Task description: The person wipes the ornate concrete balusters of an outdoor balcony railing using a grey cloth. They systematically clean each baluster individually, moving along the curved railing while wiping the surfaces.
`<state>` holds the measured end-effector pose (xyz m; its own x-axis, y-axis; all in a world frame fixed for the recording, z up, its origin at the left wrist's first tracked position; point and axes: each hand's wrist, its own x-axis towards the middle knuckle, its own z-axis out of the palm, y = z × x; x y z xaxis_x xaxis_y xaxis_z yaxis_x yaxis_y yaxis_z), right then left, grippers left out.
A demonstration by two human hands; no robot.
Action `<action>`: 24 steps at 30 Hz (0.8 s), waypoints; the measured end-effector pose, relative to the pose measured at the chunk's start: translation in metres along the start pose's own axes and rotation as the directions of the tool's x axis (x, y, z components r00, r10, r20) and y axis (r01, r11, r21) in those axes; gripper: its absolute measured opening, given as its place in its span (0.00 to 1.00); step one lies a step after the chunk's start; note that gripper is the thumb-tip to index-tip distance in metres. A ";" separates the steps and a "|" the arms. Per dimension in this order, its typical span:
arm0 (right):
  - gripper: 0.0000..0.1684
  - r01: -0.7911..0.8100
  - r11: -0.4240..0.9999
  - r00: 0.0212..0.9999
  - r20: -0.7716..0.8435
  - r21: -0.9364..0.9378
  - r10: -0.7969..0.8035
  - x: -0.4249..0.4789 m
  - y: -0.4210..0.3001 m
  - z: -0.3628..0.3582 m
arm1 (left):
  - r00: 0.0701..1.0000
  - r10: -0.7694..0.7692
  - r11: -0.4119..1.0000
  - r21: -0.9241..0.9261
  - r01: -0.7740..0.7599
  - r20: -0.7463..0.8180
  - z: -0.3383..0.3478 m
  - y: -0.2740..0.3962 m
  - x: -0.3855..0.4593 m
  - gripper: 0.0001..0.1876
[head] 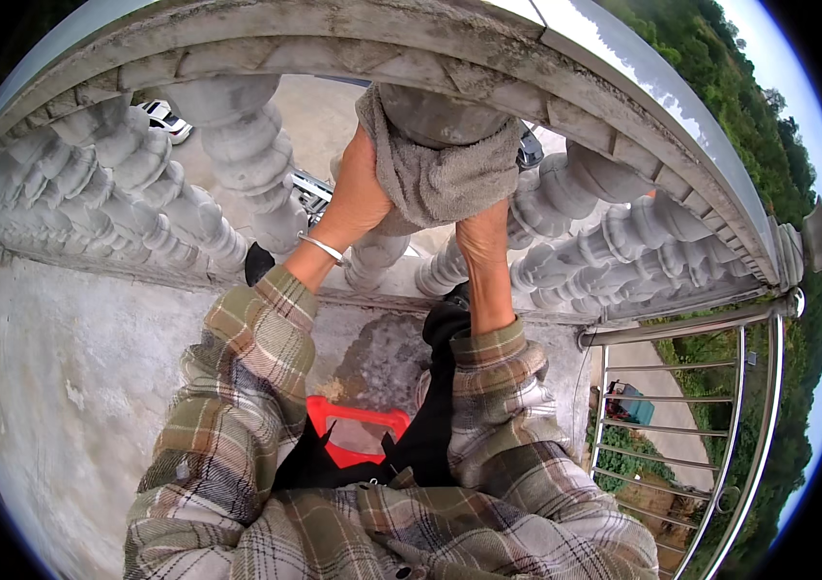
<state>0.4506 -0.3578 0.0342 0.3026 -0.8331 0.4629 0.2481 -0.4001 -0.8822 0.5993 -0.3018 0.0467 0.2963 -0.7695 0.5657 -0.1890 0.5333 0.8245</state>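
A grey-brown terry cloth (447,181) is wrapped around the upper part of a grey stone-like baluster (447,116), just beneath the handrail. My left hand (361,190) grips the cloth on the baluster's left side, and a silver bangle circles that wrist. On the right side, my right hand (483,228) presses the cloth from below. The fingers of both hands are mostly hidden behind the cloth and the baluster. More turned balusters (244,159) stand in a row to either side.
The curved handrail (353,36) arches overhead. Between my legs is a red plastic stool (360,457) on the concrete floor (77,377), which has a dark wet patch (389,355). At right stands a stainless-steel railing (672,413). Parked cars, including a white car (166,120), show far below through the gaps.
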 end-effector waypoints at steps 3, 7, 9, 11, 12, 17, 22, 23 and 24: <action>0.34 0.000 1.000 1.000 0.014 0.009 0.000 -0.004 -0.018 0.013 | 0.986 0.141 0.980 0.150 -0.127 -0.090 -0.009 -0.011 0.002 0.42; 0.33 0.006 0.988 0.998 -0.058 0.156 0.003 0.005 -0.026 0.015 | 0.985 0.147 0.989 0.039 -0.143 -0.096 0.003 0.029 0.014 0.43; 0.33 -0.006 0.989 0.996 -0.089 0.146 0.020 0.009 -0.022 0.020 | 0.976 0.186 0.981 0.073 -0.179 -0.117 0.001 0.025 0.009 0.42; 0.33 -0.026 0.986 0.996 -0.084 0.162 0.040 0.010 -0.023 0.021 | 0.976 0.191 0.977 0.117 -0.179 -0.107 -0.002 0.020 0.010 0.41; 0.34 -0.047 0.981 0.997 -0.058 0.187 0.059 0.008 -0.024 0.018 | 0.981 0.170 0.976 0.150 -0.155 -0.092 -0.007 0.013 0.010 0.42; 0.37 0.049 0.975 0.997 -0.055 -0.219 -0.062 0.000 0.002 0.009 | 0.998 0.028 0.999 0.018 -0.029 0.047 -0.022 -0.002 0.007 0.42; 0.39 -0.059 0.997 0.998 0.029 -0.048 0.061 -0.009 -0.005 -0.008 | 0.999 -0.022 0.995 0.099 0.017 0.049 -0.019 -0.012 -0.009 0.43; 0.39 -0.095 0.995 0.994 0.052 -0.005 0.095 -0.013 -0.009 -0.011 | 0.995 -0.073 0.996 0.065 0.069 0.068 -0.019 -0.010 -0.011 0.44; 0.40 -0.099 0.993 0.993 0.063 -0.062 0.102 -0.016 -0.007 -0.016 | 0.988 -0.124 0.992 0.032 0.121 0.089 -0.021 -0.007 -0.013 0.44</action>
<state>0.4298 -0.3478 0.0313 0.3842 -0.8439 0.3746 0.1592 -0.3391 -0.9272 0.6165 -0.2878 0.0335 0.2324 -0.8578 0.4584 -0.1813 0.4248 0.8869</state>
